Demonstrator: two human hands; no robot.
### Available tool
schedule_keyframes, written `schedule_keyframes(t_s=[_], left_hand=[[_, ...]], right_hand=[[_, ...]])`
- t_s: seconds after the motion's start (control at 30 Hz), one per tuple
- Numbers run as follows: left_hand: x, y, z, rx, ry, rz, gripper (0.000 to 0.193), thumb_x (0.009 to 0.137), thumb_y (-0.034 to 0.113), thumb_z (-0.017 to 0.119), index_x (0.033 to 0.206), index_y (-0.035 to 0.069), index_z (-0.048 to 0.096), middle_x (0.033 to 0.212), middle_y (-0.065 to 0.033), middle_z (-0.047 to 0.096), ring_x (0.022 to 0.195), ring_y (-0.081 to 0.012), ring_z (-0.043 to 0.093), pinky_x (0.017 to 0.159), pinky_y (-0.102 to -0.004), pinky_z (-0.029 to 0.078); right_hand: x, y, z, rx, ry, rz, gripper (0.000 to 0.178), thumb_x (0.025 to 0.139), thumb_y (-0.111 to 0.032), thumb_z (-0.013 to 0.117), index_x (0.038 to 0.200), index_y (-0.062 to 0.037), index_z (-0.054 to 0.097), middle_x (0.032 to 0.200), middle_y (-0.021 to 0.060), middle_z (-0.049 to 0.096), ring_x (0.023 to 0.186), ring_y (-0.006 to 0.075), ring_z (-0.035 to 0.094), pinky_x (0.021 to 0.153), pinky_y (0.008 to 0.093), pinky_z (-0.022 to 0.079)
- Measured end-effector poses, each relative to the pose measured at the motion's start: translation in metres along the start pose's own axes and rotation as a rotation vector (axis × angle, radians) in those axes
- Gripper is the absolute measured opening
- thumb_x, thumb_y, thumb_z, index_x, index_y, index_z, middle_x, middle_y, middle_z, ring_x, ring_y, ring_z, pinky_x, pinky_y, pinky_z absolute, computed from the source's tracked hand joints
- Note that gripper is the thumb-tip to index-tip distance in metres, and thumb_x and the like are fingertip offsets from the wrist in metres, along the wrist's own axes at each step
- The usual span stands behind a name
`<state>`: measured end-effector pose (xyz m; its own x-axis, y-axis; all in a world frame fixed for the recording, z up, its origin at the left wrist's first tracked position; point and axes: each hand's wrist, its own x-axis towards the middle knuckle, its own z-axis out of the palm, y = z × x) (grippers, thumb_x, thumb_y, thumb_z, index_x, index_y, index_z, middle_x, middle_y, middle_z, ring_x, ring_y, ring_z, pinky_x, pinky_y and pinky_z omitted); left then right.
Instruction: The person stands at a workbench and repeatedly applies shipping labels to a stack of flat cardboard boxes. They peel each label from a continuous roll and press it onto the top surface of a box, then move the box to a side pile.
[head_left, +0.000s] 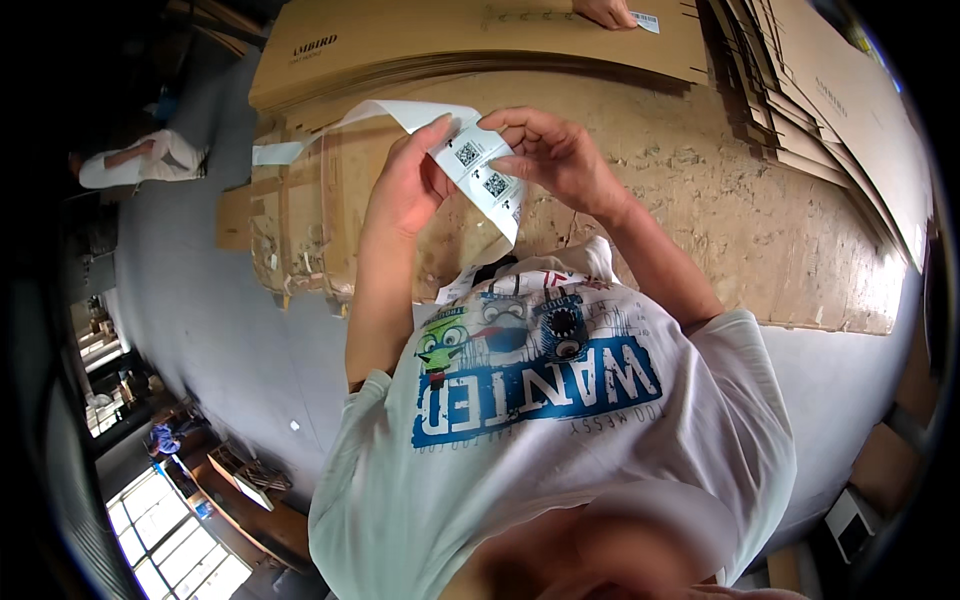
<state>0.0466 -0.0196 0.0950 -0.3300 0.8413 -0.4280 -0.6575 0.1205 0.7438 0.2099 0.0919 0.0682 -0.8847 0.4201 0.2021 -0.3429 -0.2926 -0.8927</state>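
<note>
A white strip of printed labels (468,155) with square black codes is held up between my two hands over the cardboard-covered table. My left hand (408,178) grips the strip's left side, thumb on top. At the other edge, my right hand (560,160) pinches the strip with bent fingers. One tail of the strip curves away to the left and lies over the table's far-left part. The other end hangs down in front of my shirt. Whether a label has come loose from its backing cannot be made out.
Flattened cardboard boxes (420,45) lie stacked across the far side, where another person's hand (604,12) touches a small white label (646,21). More flat boxes (830,100) lean in layers at the right. The worn cardboard tabletop (690,200) lies before me. Another person (140,160) is at the far left.
</note>
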Motion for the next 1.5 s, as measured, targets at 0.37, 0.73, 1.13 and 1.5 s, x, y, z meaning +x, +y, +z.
schedule_keyframes(t_s=[0.37, 0.73, 1.13, 1.5], left_hand=[[-0.007, -0.002, 0.009, 0.124, 0.110, 0.110, 0.019, 0.083, 0.012, 0.059, 0.093, -0.004, 0.059, 0.085, -0.0095, 0.064, 0.075, -0.0178, 0.064, 0.065, -0.0283, 0.052], [0.015, -0.020, 0.016, 0.058, 0.112, 0.026, 0.019, 0.079, 0.009, 0.058, 0.092, -0.006, 0.059, 0.085, -0.0118, 0.063, 0.077, -0.0197, 0.062, 0.068, -0.0314, 0.050], [0.067, -0.038, -0.032, -0.175, 0.360, -0.058, 0.021, 0.081, 0.009, 0.060, 0.098, -0.003, 0.058, 0.093, -0.0124, 0.064, 0.084, -0.0247, 0.064, 0.075, -0.0374, 0.051], [0.081, -0.051, -0.047, -0.130, 0.403, -0.144, 0.023, 0.080, 0.009, 0.062, 0.101, -0.002, 0.058, 0.093, -0.0091, 0.063, 0.082, -0.0205, 0.063, 0.067, -0.0314, 0.051]], right_hand=[[-0.013, -0.013, 0.007, -0.144, -0.015, 0.090, 0.039, 0.082, 0.004, 0.062, 0.120, -0.0002, 0.053, 0.090, 0.0046, 0.063, 0.085, 0.0098, 0.058, 0.076, 0.0236, 0.049], [-0.004, 0.001, -0.004, -0.216, 0.217, -0.035, 0.021, 0.081, 0.001, 0.064, 0.101, -0.0005, 0.066, 0.085, 0.0055, 0.067, 0.079, 0.0101, 0.061, 0.071, 0.0232, 0.050], [0.012, -0.052, -0.115, -0.231, 0.826, -0.079, 0.017, 0.081, -0.012, 0.068, 0.090, 0.0009, 0.063, 0.080, 0.0065, 0.058, 0.073, 0.0136, 0.060, 0.067, 0.0281, 0.049], [0.058, -0.006, -0.262, -1.280, 0.806, 0.375, 0.031, 0.075, -0.035, 0.069, 0.094, -0.0107, 0.067, 0.066, 0.0077, 0.062, 0.062, 0.0203, 0.062, 0.063, 0.0335, 0.049]])
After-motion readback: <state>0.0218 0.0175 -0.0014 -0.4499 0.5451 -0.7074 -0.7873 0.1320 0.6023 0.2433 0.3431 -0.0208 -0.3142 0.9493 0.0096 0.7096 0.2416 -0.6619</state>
